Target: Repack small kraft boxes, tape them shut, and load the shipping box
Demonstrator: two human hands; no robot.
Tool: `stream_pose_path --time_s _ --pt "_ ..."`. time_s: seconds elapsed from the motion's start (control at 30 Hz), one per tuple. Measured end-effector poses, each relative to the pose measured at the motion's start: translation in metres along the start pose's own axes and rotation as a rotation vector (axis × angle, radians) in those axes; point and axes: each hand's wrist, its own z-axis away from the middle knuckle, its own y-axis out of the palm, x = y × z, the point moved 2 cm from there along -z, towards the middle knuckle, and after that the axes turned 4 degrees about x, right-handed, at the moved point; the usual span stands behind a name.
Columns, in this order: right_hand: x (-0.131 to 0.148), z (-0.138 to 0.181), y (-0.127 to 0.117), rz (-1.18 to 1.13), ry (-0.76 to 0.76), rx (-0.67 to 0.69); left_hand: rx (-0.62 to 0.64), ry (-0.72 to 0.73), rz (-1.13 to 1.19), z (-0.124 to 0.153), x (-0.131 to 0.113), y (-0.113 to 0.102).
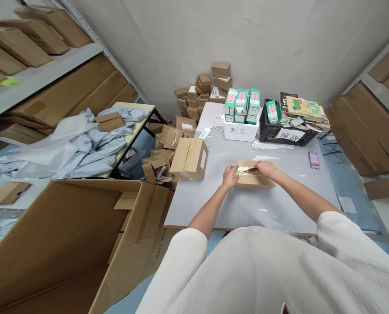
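Observation:
A small brown cardboard box (253, 182) with shiny clear tape (245, 170) along its top lies on the grey table. My left hand (230, 176) grips the box's left end, fingers bent over its edge. In my right hand (265, 168) is a utility knife (252, 169) with a red and black handle, closed in the fingers. The knife lies low over the taped top and points left; its blade is too small to make out. A larger taped box (189, 158) stands at the table's left edge.
At the table's back stand a white bin (241, 131) of green-and-white boxes and a black crate (287, 136) heaped with books and packs. A power strip (204, 133) lies nearby. A large open carton (142, 222) stands on the left, before a side table covered with plastic bags (92, 139).

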Motion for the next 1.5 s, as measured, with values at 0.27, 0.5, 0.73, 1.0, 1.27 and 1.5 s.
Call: stream_pose_path --time_s 0.27,0.5,0.73,1.0,1.27,1.5 --pt "-0.001 0.003 0.006 -0.067 0.003 -0.018 0.151 0.186 -0.212 -0.01 -0.042 -0.003" --pt "-0.005 0.006 0.005 -0.063 0.013 -0.035 0.185 0.119 -0.263 -0.014 -0.043 -0.001" --pt "-0.017 0.01 0.018 -0.124 -0.015 -0.052 0.146 0.129 -0.163 -0.015 -0.038 0.001" --pt "-0.01 0.008 0.011 -0.094 0.014 -0.018 0.148 0.124 -0.188 -0.013 -0.041 -0.002" --pt "-0.034 0.017 0.013 -0.038 0.026 -0.021 0.16 0.114 -0.203 -0.011 -0.045 -0.005" --pt "-0.064 0.031 0.016 -0.072 0.09 0.041 0.183 0.119 -0.225 -0.009 -0.048 -0.005"
